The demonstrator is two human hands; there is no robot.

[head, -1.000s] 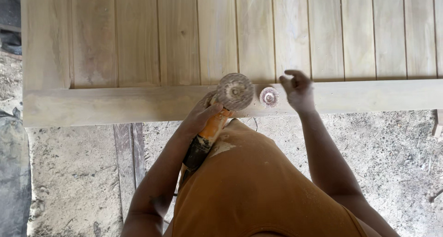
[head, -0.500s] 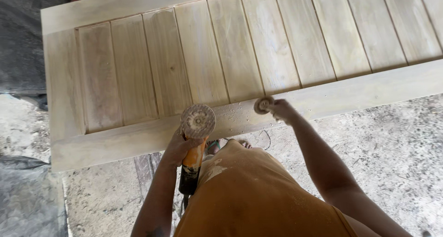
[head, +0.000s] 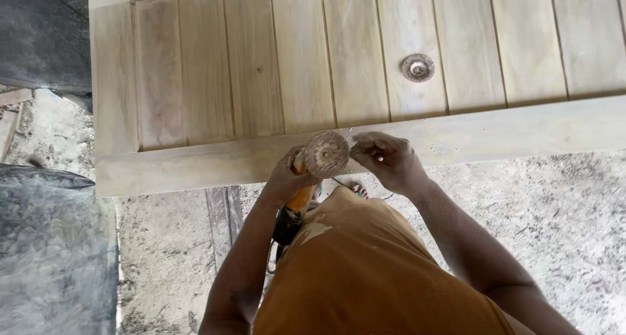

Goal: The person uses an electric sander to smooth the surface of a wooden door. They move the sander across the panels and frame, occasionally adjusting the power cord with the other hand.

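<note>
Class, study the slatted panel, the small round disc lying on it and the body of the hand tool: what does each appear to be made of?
Slatted panel: bare, pale wood with visible grain, dusty and unvarnished.
Small round disc: probably metal, dull grey-brown with a ringed, dished face.
Tool body, gripped by the left hand: likely orange plastic, turning black lower down.

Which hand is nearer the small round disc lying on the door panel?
Right. The right hand is below the disc, apart; the left hand grips the grinder farther left.
</note>
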